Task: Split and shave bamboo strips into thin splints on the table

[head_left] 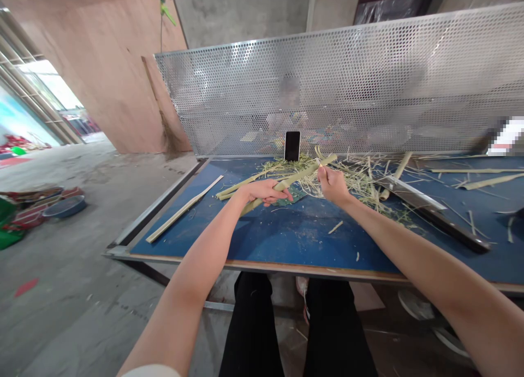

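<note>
My left hand is closed around a long, flat, pale green stalk strip, which looks like bamboo. The strip slants up and away to the right over the blue table. Near its far end, my right hand makes a fist against the strip. A small bright, blade-like tip shows above that fist; the rest of this tool is hidden in the fingers. Thin shavings lie heaped behind and to the right of my right hand. More pale strips rest behind my left hand.
A single strip lies on the blue table at left. A phone stands against the perforated metal screen. A large dark-handled blade lies at right, near more strips. Basins sit on the floor at left.
</note>
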Tool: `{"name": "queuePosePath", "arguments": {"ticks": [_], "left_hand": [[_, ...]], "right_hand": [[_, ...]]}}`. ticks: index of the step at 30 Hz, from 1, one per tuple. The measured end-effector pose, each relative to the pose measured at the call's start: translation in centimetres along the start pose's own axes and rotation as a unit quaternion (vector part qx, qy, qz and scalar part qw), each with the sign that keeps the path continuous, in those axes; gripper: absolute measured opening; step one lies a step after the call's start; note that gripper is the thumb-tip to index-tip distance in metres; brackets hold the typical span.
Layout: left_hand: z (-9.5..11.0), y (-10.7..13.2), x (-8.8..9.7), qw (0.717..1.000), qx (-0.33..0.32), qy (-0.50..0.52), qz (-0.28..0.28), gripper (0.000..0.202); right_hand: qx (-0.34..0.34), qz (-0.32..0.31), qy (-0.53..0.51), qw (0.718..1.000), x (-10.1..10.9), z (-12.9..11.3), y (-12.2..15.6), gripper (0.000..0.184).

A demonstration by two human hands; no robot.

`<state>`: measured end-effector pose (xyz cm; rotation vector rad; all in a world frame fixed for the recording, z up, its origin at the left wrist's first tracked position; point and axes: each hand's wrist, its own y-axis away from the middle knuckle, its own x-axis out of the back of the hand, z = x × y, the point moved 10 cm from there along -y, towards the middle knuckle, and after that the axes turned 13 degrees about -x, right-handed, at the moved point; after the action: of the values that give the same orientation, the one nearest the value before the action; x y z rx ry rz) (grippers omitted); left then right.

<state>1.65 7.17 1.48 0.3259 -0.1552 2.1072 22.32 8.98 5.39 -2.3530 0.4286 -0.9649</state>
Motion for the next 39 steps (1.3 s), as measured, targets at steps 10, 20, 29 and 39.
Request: {"name": "queuePosePath", "arguments": {"ticks": [10,20,29,39], "left_hand": [[0.09,0.09,-0.25,1.0,-0.002,0.008,-0.011,0.032],[0.37,0.25,-0.29,1.0,0.004,0.003,0.0,0.027],[0.27,0.37,-0.3,1.0,0.013,-0.005,0.005,0.026],[0.12,0.27,-0.19,1.0,0.015,-0.009,0.008,0.028]], "right_hand": [[0.005,-0.005,0.0,1.0,-0.13,-0.1,0.07,0.059],[0.019,-0.007,-0.015,1.0,-0.17,-0.26,0.14,0.063],[0.005,-0.016,0.005,1.0,-0.47,0.06,0.14,0.062],[0.014,-0.021,-0.007,1.0,-0.57,-0.1,0.25,0.056]]}}
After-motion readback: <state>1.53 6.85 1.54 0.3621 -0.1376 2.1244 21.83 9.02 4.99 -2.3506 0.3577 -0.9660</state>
